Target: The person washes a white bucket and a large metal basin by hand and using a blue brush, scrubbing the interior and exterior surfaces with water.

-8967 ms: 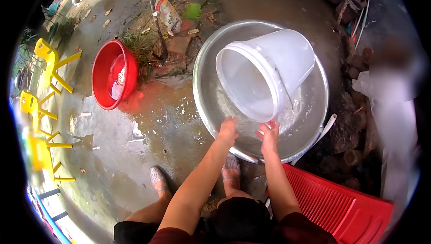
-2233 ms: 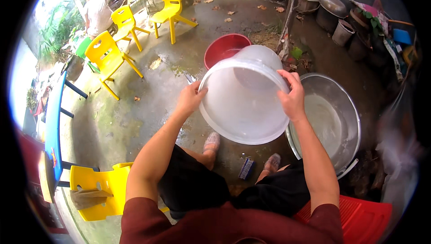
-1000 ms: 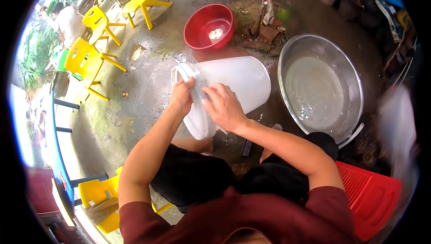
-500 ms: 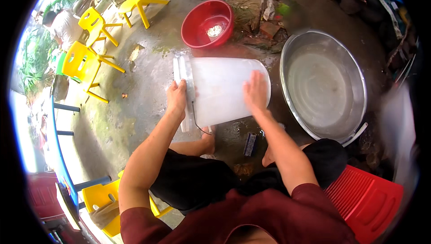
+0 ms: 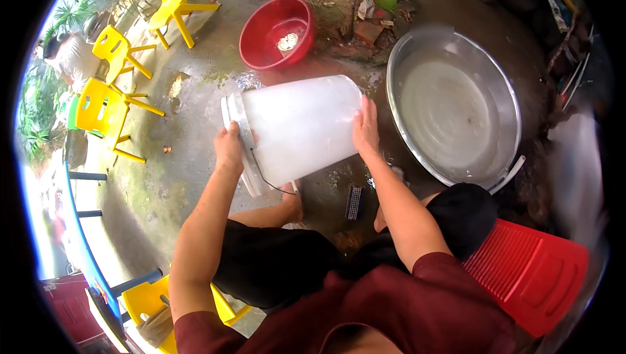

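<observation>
Turned away from the camera, a white bucket (image 5: 300,129) keeps its inside hidden, with most of the left hand's (image 5: 228,150) fingers out of sight at the rim. A black-clad knee (image 5: 464,214) covers one corner of a red ridged board (image 5: 538,276). The left arm (image 5: 195,243) partly blocks a yellow chair (image 5: 137,300). At upper left, a person (image 5: 76,60) is blurred by glare; at right, a pale sheet (image 5: 577,165) is smeared beyond detail.

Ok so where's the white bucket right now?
In the head view, the white bucket is on its side near the centre, between the left hand at its rim and the right hand at its base, left of the metal tub.
</observation>
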